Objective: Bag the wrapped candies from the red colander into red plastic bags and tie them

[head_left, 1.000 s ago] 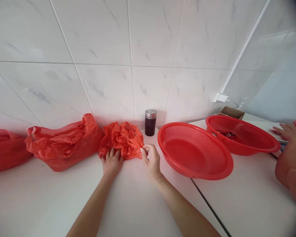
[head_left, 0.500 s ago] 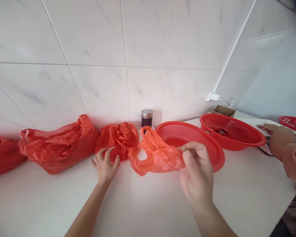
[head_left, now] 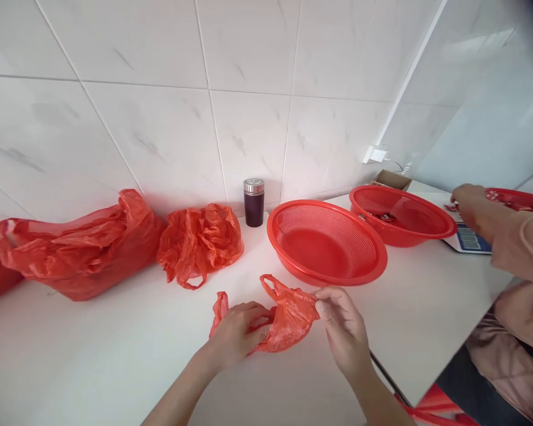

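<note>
A single thin red plastic bag [head_left: 288, 316] is held just above the white counter [head_left: 93, 355] between both my hands. My left hand [head_left: 237, 334] grips its left side, fingers curled into the crumpled film. My right hand [head_left: 344, 325] pinches its right edge between thumb and fingers. Behind it, near the wall, lies the crumpled bunch of red bags [head_left: 199, 239] that it came from. A round red perforated basket [head_left: 326, 242] sits just beyond my right hand.
A large filled red bag [head_left: 75, 248] lies at the left by the tiled wall. A dark jar with a metal lid [head_left: 253, 202] stands at the wall. A second red basket [head_left: 402, 215] and a scale [head_left: 471, 239] are at the right, where another person's arm [head_left: 497, 225] reaches.
My right hand pulled one bag off the bunch and brought it toward me. My left hand left the bunch and took hold of the bag's other side.
</note>
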Action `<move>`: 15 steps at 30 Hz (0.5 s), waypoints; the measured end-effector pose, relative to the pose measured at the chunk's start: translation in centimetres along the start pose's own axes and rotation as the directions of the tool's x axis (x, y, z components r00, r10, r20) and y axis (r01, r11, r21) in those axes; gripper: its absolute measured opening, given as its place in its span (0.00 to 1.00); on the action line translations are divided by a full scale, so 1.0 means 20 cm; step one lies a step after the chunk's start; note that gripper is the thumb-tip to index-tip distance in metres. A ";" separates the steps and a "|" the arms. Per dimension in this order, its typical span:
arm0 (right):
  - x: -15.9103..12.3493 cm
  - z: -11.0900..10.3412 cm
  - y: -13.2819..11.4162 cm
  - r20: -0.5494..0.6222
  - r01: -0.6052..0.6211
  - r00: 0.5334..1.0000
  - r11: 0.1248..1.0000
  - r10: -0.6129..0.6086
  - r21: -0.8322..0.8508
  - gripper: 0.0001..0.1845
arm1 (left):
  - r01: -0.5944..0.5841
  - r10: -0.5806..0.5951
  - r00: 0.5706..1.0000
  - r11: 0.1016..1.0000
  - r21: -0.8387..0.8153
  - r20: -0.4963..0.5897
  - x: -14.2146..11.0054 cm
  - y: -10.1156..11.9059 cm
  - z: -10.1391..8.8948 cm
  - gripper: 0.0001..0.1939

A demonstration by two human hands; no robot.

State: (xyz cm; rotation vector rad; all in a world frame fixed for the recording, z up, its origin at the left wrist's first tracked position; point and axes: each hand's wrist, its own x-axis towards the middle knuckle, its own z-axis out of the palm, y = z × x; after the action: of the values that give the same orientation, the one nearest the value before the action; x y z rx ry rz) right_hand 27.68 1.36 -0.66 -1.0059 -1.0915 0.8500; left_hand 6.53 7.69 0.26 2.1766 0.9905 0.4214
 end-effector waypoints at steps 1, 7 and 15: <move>-0.01 -0.03 0.01 -0.014 0.004 1.000 1.000 -0.004 -0.018 0.06 | -0.009 0.009 1.000 1.000 -0.006 0.004 -0.01 0.00 0.02 0.14; -0.04 -0.16 0.05 -0.128 -0.028 0.991 0.999 0.023 -0.036 0.07 | 0.064 -0.064 0.998 0.998 -0.012 0.015 -0.05 -0.06 0.09 0.10; -0.04 -0.24 0.03 -0.240 -0.013 0.970 0.980 -0.036 -0.199 0.09 | 0.078 -0.076 0.997 0.991 -0.106 0.023 -0.04 -0.09 0.11 0.15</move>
State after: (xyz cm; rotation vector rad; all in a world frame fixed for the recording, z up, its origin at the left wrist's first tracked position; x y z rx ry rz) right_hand 32.14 -0.24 -2.13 -1.2357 -0.9837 0.5965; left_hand 6.14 6.87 -2.52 2.0362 1.0149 0.4077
